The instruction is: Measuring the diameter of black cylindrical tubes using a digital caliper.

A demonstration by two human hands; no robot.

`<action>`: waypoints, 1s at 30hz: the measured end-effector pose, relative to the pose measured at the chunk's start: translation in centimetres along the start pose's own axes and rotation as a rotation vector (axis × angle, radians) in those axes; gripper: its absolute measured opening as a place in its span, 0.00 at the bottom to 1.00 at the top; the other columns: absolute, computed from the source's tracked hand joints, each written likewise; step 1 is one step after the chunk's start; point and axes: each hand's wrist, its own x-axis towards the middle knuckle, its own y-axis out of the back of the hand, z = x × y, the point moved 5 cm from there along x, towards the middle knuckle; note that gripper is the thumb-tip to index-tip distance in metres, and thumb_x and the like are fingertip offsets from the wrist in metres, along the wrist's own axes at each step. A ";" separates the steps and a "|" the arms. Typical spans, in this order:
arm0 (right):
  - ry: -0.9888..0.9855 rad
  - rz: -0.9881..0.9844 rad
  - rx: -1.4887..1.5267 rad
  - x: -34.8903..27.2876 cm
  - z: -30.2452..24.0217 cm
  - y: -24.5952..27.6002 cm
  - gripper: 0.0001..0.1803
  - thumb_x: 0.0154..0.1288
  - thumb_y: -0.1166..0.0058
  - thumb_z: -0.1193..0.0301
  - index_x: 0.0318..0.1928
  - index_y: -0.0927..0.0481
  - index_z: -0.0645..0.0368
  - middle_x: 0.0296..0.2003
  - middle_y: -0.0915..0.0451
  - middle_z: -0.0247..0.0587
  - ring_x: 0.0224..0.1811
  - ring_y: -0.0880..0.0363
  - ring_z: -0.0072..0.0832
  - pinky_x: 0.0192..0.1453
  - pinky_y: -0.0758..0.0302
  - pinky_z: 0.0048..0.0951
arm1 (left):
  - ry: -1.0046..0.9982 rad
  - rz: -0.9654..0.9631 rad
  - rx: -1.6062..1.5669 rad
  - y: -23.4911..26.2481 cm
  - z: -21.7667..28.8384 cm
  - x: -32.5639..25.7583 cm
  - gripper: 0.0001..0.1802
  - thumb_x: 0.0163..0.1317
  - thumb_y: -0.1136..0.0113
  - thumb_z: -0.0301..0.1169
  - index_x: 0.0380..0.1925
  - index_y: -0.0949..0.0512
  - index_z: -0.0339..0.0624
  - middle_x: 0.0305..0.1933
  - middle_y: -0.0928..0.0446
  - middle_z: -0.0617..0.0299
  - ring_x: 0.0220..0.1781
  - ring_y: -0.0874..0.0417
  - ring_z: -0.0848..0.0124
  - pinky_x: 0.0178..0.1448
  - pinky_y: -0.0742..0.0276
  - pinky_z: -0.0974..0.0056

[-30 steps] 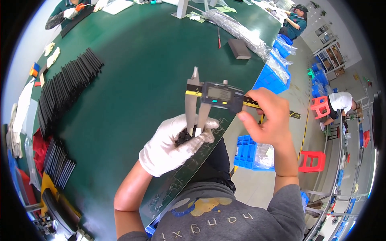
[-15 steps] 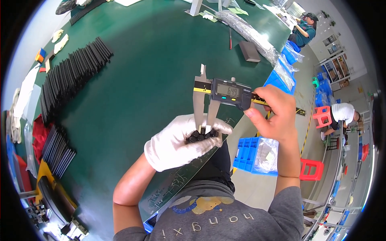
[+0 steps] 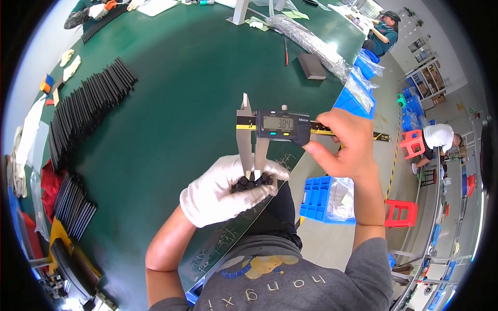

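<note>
My left hand (image 3: 215, 193), in a white glove, is closed around a bundle of black rods (image 3: 252, 182); only their ends show, facing up. In my bare right hand (image 3: 351, 145) is a digital caliper (image 3: 282, 126), gripped at the right end of its beam with thumb and fingers. The caliper's two jaws point down at the rod ends, close together with a narrow gap. Whether a rod sits between the jaw tips is too small to tell. Its lit display faces me.
On the green table (image 3: 171, 103), a long row of black rods (image 3: 91, 110) lies left, with another stack (image 3: 75, 205) nearer. A dark box (image 3: 312, 66) and plastic-wrapped bundle (image 3: 306, 39) lie far right. Blue crates (image 3: 316, 199) stand right. Co-workers (image 3: 384, 35) are beyond.
The caliper jaws have closed closer together and the reading has dropped. Both hands appear slightly lower and further left in the picture. A co-worker's gloved hands now show at the far left.
</note>
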 end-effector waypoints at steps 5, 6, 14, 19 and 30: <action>-0.064 0.013 0.065 -0.4 0.0 0.1 0.16 0.44 0.35 0.65 0.33 0.23 0.59 0.19 0.27 0.36 0.15 0.32 0.30 0.17 0.39 0.26 | 0.003 0.026 -0.025 0.0 -0.1 0.0 0.16 0.54 0.46 0.22 0.45 0.24 0.32 0.38 0.23 0.56 0.39 0.22 0.70 0.45 0.26 0.66; -0.062 0.009 0.071 -0.5 -0.1 0.1 0.16 0.44 0.35 0.65 0.33 0.23 0.59 0.19 0.27 0.36 0.15 0.32 0.30 0.17 0.39 0.26 | -0.011 0.033 -0.040 0.0 -0.3 -0.1 0.16 0.54 0.46 0.21 0.45 0.24 0.32 0.38 0.23 0.56 0.39 0.22 0.69 0.45 0.26 0.65; -0.003 0.032 0.009 -0.4 -0.1 0.0 0.17 0.41 0.32 0.62 0.28 0.23 0.58 0.17 0.29 0.35 0.14 0.33 0.29 0.17 0.41 0.26 | 0.024 0.023 -0.064 0.1 -0.4 0.0 0.18 0.52 0.47 0.22 0.45 0.24 0.33 0.37 0.23 0.56 0.39 0.22 0.69 0.46 0.26 0.65; 0.026 0.053 0.007 -0.1 -0.4 0.3 0.18 0.39 0.31 0.62 0.25 0.24 0.59 0.16 0.29 0.36 0.14 0.32 0.30 0.17 0.40 0.26 | -0.009 0.011 -0.029 0.0 -0.2 0.1 0.18 0.52 0.47 0.24 0.45 0.24 0.33 0.36 0.23 0.56 0.39 0.22 0.69 0.45 0.26 0.65; -0.009 0.005 0.047 -0.3 -0.4 -0.1 0.16 0.41 0.32 0.65 0.30 0.23 0.58 0.19 0.27 0.36 0.14 0.31 0.29 0.17 0.39 0.25 | 0.069 0.035 -0.024 0.1 -0.2 -0.1 0.17 0.54 0.46 0.24 0.45 0.24 0.32 0.37 0.23 0.57 0.40 0.22 0.69 0.46 0.27 0.65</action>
